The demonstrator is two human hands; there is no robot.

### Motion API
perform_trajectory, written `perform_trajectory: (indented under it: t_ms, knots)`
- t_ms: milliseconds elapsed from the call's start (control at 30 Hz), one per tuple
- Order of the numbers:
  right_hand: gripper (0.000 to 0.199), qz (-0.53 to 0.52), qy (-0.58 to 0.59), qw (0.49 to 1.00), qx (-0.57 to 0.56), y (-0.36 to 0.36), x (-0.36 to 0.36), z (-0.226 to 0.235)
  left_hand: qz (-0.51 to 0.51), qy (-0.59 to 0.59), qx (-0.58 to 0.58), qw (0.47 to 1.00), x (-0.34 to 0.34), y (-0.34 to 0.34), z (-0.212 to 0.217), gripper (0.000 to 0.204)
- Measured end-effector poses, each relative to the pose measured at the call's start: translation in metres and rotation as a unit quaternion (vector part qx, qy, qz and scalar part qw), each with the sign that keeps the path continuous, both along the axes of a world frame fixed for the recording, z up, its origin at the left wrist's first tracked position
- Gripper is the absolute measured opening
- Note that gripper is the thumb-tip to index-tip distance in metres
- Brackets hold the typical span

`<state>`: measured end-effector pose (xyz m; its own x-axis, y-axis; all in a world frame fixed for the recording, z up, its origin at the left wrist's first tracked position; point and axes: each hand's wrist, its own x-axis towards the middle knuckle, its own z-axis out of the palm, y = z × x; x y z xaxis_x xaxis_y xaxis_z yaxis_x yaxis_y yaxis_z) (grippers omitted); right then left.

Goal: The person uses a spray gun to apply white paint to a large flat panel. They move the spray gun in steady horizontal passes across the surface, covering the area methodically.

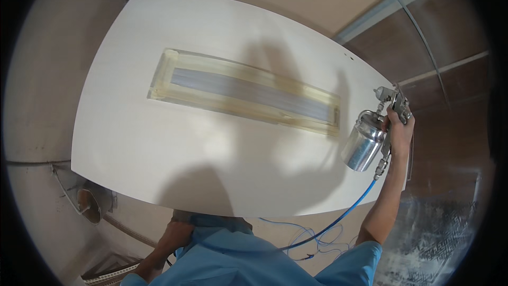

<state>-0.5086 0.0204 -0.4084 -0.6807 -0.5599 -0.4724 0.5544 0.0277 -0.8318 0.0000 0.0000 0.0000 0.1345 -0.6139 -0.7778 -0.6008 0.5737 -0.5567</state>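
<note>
Metal spray gun [373,135] gripped by right hand [400,130] fingers, arm raised beside white panel [159,143], left hand [151,270] fingers unclear

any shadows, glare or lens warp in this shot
Head view: the fisheye bends the white panel's straight edges and leaves black corners; soft shadows of the person and the raised arm fall across the panel; the spray gun's metal cup, held in the right hand, shows bright highlights; the left hand sits dim below.

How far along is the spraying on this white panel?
The panel looks evenly white, and its long window is masked with tape. The right hand holds the spray gun at the right edge. How many coats remain can't be told; the tape is still on.
</note>
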Motion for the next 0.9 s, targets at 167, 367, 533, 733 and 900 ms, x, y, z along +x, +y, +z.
perform_trajectory:
  t_ms: [167,367,533,733,900]
  knots:
    - [0.009,-0.040,0.184,0.980,0.070,0.049,-0.074,0.040,-0.009,0.186,0.056,0.981,0.042,-0.014,-0.217,0.018]
    - [0.017,-0.017,0.353,0.934,0.057,0.071,-0.127,0.174,-0.040,0.444,0.124,0.886,-0.058,-0.004,-0.435,0.019]
    - [0.020,-0.043,0.324,0.943,0.066,0.071,-0.090,0.185,-0.113,0.460,0.157,0.867,-0.071,-0.055,-0.443,0.018]
    - [0.021,-0.061,0.314,0.945,0.072,0.072,-0.077,0.197,-0.145,0.488,0.216,0.833,-0.107,-0.088,-0.453,0.019]
    - [0.020,-0.055,0.300,0.950,0.061,0.061,-0.074,0.200,-0.136,0.513,0.238,0.814,-0.113,-0.082,-0.460,0.018]
